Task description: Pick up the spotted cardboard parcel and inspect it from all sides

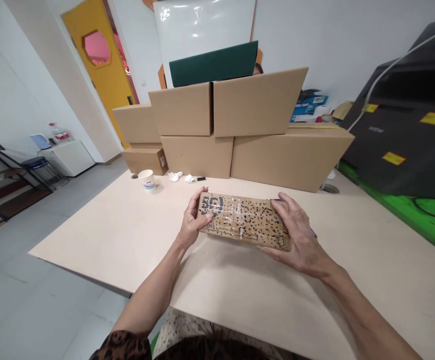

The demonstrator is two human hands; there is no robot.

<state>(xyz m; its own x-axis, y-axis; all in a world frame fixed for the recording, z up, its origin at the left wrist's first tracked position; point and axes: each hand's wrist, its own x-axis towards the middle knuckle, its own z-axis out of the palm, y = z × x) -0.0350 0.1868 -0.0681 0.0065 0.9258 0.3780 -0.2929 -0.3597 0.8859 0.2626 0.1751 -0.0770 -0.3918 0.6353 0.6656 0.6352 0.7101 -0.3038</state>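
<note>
A flat brown cardboard box (244, 217), printed with dark speckles, "SF" lettering and a web address, is held between both hands. Clear tape shines across its face. My left hand (194, 220) grips its left end, thumb on the front face. My right hand (300, 235) wraps round the right end, fingers over the top edge and thumb low. A small blue thing (314, 233) shows just behind the right hand; its kind is mostly hidden. The box is tilted toward me over the pale table (127, 235); whether its lower edge touches the table I cannot tell.
Stacked cartons (194, 155) wall off the table's far side, with a dark green box (215, 65) on top. A paper cup (147, 180), crumpled tissues (175, 176) and a small black object (201, 178) lie before them. A roll of tape (330, 188) sits at right.
</note>
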